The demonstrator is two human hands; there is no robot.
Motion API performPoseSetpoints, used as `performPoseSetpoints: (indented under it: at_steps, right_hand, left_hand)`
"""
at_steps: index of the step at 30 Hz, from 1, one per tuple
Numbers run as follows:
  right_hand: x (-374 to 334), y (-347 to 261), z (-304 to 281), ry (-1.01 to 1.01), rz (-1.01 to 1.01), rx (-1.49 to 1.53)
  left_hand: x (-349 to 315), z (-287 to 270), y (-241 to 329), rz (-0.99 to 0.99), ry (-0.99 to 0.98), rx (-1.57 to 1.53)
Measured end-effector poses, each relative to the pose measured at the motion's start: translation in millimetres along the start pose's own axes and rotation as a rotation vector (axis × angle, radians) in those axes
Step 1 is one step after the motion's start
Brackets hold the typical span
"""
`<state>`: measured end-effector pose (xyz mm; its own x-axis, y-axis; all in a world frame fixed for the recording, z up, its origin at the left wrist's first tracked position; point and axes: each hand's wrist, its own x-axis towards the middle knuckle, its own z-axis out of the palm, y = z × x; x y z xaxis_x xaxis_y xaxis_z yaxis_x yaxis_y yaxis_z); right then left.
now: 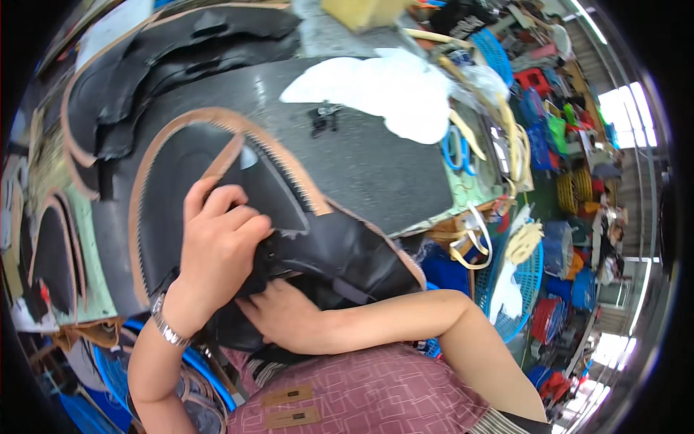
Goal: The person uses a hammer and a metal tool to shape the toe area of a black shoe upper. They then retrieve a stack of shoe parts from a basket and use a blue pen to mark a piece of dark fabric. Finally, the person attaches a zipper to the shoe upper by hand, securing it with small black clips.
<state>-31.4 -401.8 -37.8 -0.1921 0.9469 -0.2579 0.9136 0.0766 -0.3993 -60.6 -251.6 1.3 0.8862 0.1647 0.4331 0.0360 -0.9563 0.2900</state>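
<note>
A black, leather-like bag piece point(354, 246) lies across the dark work board in front of me. A brown zipper tape point(148, 166) with pale teeth runs in a curve around its rounded panel. My left hand point(224, 235), with a metal-band watch at the wrist, is closed over the panel, its curled fingers on a loose end of the tape point(228, 155). Lower down, my right hand point(285, 315) grips a fold of the black piece near my body. Some of its fingertips are hidden in the material.
More black panels with brown edging point(202, 43) lie at the far left. Beyond the work sit a white sheet point(383, 87), small black clips point(324, 119) and blue-handled scissors point(455, 150). Blue baskets point(531, 275) stand right of the table; another blue-rimmed container point(105, 369) is at lower left.
</note>
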Motion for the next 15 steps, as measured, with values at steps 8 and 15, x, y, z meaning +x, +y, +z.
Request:
performPoseSetpoints:
  at_steps: [8, 15]
  right_hand:
    - [-10, 5, -8, 0.014, -0.101, 0.156]
    - [-30, 36, -144, 0.421, -0.094, 1.318]
  left_hand:
    - [0, -4, -10, -0.262, -0.071, -0.273]
    - [-4, -10, -16, -0.460, -0.009, -0.525]
